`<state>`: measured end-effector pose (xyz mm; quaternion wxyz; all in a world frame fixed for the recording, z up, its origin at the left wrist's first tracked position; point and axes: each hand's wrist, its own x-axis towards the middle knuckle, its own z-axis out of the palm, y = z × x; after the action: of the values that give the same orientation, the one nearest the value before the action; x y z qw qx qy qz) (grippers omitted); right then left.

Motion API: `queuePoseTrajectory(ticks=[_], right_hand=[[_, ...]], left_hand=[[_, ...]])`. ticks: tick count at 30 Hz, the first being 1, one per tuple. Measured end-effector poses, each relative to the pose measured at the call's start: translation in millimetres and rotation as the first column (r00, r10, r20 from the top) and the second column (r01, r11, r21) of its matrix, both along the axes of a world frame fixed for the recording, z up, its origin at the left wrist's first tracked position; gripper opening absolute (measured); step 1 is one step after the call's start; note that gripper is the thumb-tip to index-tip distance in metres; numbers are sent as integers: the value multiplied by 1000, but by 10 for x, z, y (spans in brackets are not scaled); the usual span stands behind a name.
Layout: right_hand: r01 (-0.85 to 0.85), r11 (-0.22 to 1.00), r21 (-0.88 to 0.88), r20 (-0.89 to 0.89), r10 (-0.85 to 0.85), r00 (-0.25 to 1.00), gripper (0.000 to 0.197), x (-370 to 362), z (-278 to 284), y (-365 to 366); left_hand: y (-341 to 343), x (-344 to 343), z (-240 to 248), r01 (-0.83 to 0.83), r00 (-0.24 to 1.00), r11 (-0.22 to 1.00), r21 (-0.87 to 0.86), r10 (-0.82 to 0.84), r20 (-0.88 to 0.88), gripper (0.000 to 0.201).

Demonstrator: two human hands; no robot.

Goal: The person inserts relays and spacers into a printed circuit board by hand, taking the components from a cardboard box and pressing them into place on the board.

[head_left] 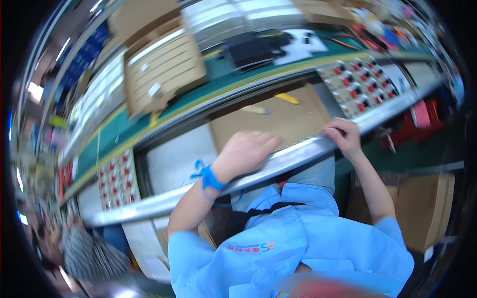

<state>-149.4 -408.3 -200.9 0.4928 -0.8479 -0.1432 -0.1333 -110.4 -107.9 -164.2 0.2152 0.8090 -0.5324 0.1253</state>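
My left hand point(248, 153), with a blue band point(209, 179) at its wrist, lies back upward across the near metal rail point(298, 153). Its fingers, loosely bent, reach toward the right over a brown cardboard sheet point(238, 131); their tips are partly hidden, and I see nothing held. Further right, my right hand point(346, 135) has its fingers curled on the same rail. A yellow-handled tool point(287, 98) and a pale-handled tool point(257, 110) lie on the cardboard beyond my hands.
Trays of red and black parts stand on the line at the right point(358, 87) and left point(118, 181). Across the line are an open cardboard box point(166, 69) and a black item point(248, 51). Another person point(92, 253) sits at the lower left; a carton point(422, 211) stands right.
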Motion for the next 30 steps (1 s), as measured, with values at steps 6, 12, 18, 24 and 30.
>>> queuePoseTrajectory(ticks=[6, 12, 18, 24, 30], right_hand=[[3, 1000, -29, -55, -5, 998, 15, 6, -106, -107], [-410, 882, -232, 121, 444, 888, 14, -335, 35, 561], [-782, 589, -203, -434, 662, 611, 20, -650, -552, 1885], [-903, 265, -338, -695, 576, 429, 18, -681, -834, 2359], [-964, 139, -226, -656, 710, 256, 8, -521, -803, 2435]], left_hand=[[284, 97, 26, -205, 932, 969, -139, 236, 275, 15], [2171, -1449, 411, -521, 788, 813, -259, 575, 220, 20], [2222, -2855, -301, -956, 18, 189, 227, 805, -593, 9], [1655, -3086, -1173, -455, -278, 464, 760, 737, -616, 40], [1509, -3119, -1385, -525, -124, 576, 627, 676, -726, 39]])
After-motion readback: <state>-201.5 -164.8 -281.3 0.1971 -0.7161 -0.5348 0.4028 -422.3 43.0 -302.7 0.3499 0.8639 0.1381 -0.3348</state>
